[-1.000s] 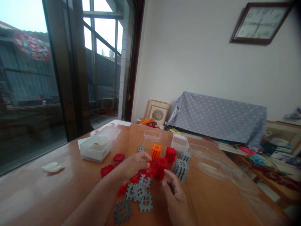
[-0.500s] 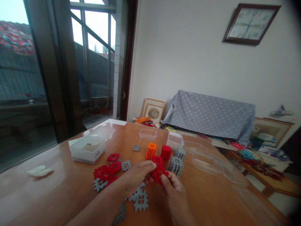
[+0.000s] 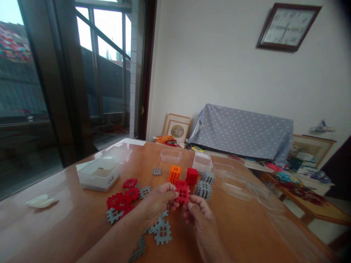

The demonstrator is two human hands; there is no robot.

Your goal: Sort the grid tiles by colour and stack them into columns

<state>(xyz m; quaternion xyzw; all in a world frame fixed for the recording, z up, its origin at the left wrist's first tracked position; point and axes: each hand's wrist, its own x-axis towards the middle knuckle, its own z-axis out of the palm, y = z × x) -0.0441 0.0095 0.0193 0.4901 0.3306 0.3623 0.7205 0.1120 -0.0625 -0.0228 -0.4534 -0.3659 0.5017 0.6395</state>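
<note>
My left hand [image 3: 162, 201] is closed on a red notched interlocking tile [image 3: 182, 193] with a window-like cutout, held above the table. My right hand [image 3: 201, 213] pinches at the tile's lower right edge; its fingertips are partly hidden. Whether more than one tile is in my hands I cannot tell. Just beyond stand a stack of orange tiles [image 3: 174, 174], a stack of red tiles [image 3: 191, 176] and grey stacks [image 3: 203, 190]. Loose red tiles [image 3: 119, 201] lie heaped to the left, with grey tiles [image 3: 162, 233] under and beside my left forearm.
A white translucent box [image 3: 98, 180] stands at the left, near a crumpled white piece [image 3: 41, 201]. Clear containers [image 3: 171, 156] and a small white box [image 3: 202, 162] stand at the back. Clear plastic lids [image 3: 238, 189] lie along the right side of the wooden table [image 3: 241, 230].
The two red tiles, one above the other earlier, now show as a single tile facing me. My right hand has shifted slightly right and down. The whole view has turned a little.
</note>
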